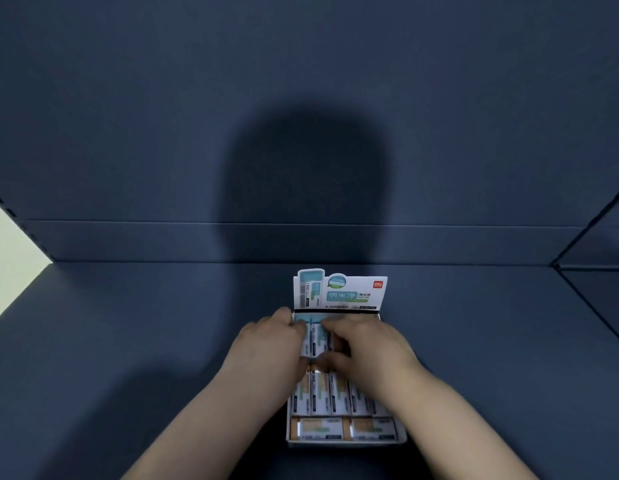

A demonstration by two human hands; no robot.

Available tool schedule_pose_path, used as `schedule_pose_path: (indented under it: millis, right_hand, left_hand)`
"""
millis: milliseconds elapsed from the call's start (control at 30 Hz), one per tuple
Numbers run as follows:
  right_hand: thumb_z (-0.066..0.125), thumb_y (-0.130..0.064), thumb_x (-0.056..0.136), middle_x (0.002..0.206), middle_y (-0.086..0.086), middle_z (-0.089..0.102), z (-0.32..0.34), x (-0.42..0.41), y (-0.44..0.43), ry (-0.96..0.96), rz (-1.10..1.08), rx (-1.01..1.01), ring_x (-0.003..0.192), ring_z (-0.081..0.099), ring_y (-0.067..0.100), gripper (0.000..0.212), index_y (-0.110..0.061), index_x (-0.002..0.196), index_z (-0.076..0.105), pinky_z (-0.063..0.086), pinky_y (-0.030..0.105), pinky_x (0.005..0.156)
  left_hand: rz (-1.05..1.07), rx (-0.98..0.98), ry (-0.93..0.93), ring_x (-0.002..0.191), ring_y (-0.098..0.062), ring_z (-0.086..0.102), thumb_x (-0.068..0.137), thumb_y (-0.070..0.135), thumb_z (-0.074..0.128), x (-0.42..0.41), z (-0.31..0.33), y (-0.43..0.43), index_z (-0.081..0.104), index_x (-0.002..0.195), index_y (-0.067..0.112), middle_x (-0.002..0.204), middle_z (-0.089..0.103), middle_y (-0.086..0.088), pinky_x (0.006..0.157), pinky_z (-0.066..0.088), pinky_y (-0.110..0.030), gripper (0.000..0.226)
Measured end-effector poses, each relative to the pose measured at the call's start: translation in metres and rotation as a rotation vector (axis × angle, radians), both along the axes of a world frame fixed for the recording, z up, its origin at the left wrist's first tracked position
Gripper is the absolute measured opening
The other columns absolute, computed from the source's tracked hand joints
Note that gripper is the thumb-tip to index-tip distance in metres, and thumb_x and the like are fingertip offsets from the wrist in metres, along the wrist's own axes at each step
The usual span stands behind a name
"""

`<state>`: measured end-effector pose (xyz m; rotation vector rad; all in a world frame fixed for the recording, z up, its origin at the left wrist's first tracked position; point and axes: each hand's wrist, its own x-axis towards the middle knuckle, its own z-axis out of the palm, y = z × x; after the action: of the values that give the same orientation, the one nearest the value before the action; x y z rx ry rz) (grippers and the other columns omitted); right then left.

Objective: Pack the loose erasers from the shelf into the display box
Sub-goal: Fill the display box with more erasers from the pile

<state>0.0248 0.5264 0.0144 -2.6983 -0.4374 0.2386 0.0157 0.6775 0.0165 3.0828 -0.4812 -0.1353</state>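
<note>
We've got left hand and right hand in a curled grip on erasers in the box; push crooked and they could buckle.

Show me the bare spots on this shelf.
Bare shelf lies left of the display box, to the open end, and right of it, to the shelf's right edge. A strip runs between its header card and the back wall. Crowded: the box, full of erasers, under the left hand and right hand.
</note>
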Motion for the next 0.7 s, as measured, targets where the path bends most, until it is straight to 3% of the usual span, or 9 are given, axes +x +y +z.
schedule_pose_path:
  millis: [67, 167, 267, 367, 433, 500, 600, 700]
  right_hand:
    - [0.061, -0.044, 0.085, 0.128, -0.008, 0.053, -0.001, -0.002, 0.0, 0.003, 0.003, 0.02, 0.121, 0.045, 0.015, 0.048, -0.03, 0.13, 0.05, 0.039, 0.028, 0.099]
    - [0.063, -0.042, 0.085, 0.106, -0.01, 0.055, -0.001, -0.008, -0.004, -0.065, -0.067, 0.14, 0.107, 0.051, 0.012, 0.046, -0.03, 0.128, 0.053, 0.043, 0.028, 0.093]
    - [0.065, -0.042, 0.083, 0.084, -0.019, 0.053, 0.006, -0.015, -0.015, -0.217, -0.186, 0.251, 0.083, 0.051, 0.001, 0.037, -0.032, 0.119, 0.062, 0.043, 0.016, 0.078]
    - [0.067, -0.042, 0.08, 0.072, -0.016, 0.054, 0.014, -0.024, -0.03, -0.287, -0.268, 0.263, 0.072, 0.053, 0.002, 0.031, -0.032, 0.109, 0.068, 0.044, 0.02, 0.067]
    - [0.066, -0.044, 0.08, 0.072, -0.014, 0.054, 0.018, -0.029, -0.039, -0.32, -0.303, 0.217, 0.072, 0.053, 0.005, 0.029, -0.032, 0.107, 0.068, 0.043, 0.024, 0.064]
    - [0.063, -0.048, 0.081, 0.074, -0.013, 0.054, 0.021, -0.035, -0.047, -0.321, -0.308, 0.146, 0.076, 0.053, 0.007, 0.028, -0.034, 0.106, 0.067, 0.043, 0.025, 0.064]
    - [0.055, -0.052, 0.085, 0.085, -0.013, 0.057, 0.025, -0.043, -0.058, -0.299, -0.27, 0.028, 0.088, 0.054, 0.008, 0.031, -0.037, 0.111, 0.063, 0.044, 0.026, 0.071]
    - [0.047, -0.056, 0.088, 0.101, -0.013, 0.059, 0.026, -0.049, -0.073, -0.285, -0.231, -0.079, 0.105, 0.053, 0.009, 0.038, -0.037, 0.12, 0.058, 0.042, 0.026, 0.081]
  left_hand:
    - [0.006, -0.016, -0.002, 0.103, -0.018, 0.051, 0.092, 0.044, 0.048, -0.002, 0.0, 0.0, 0.044, 0.132, 0.022, 0.116, 0.043, 0.001, 0.083, 0.039, -0.029, 0.046]
    - [0.011, -0.054, -0.027, 0.106, -0.017, 0.051, 0.09, 0.052, 0.047, -0.005, 0.006, 0.003, 0.036, 0.139, 0.026, 0.119, 0.044, 0.003, 0.087, 0.039, -0.029, 0.056]
    - [0.001, -0.095, -0.1, 0.104, -0.014, 0.051, 0.092, 0.052, 0.044, -0.007, 0.013, 0.01, 0.034, 0.141, 0.033, 0.117, 0.046, 0.006, 0.084, 0.038, -0.027, 0.053]
    - [-0.015, -0.089, -0.198, 0.105, -0.012, 0.05, 0.095, 0.051, 0.035, -0.013, 0.02, 0.012, 0.033, 0.141, 0.035, 0.118, 0.046, 0.009, 0.084, 0.037, -0.026, 0.049]
    - [-0.031, -0.094, -0.253, 0.107, -0.012, 0.05, 0.097, 0.049, 0.032, -0.018, 0.022, 0.007, 0.032, 0.143, 0.034, 0.119, 0.048, 0.01, 0.085, 0.035, -0.027, 0.049]
    - [-0.062, -0.101, -0.267, 0.104, -0.014, 0.053, 0.095, 0.046, 0.039, -0.022, 0.023, 0.0, 0.043, 0.138, 0.03, 0.115, 0.054, 0.007, 0.083, 0.038, -0.029, 0.046]
    - [-0.131, -0.09, -0.342, 0.069, -0.018, 0.061, 0.075, 0.039, 0.071, -0.024, 0.013, -0.013, 0.072, 0.1, 0.021, 0.079, 0.062, 0.003, 0.058, 0.044, -0.032, 0.031]
    - [-0.161, -0.086, -0.386, 0.062, -0.021, 0.06, 0.068, 0.038, 0.078, -0.027, 0.001, -0.033, 0.073, 0.088, 0.019, 0.07, 0.062, 0.002, 0.054, 0.044, -0.032, 0.028]
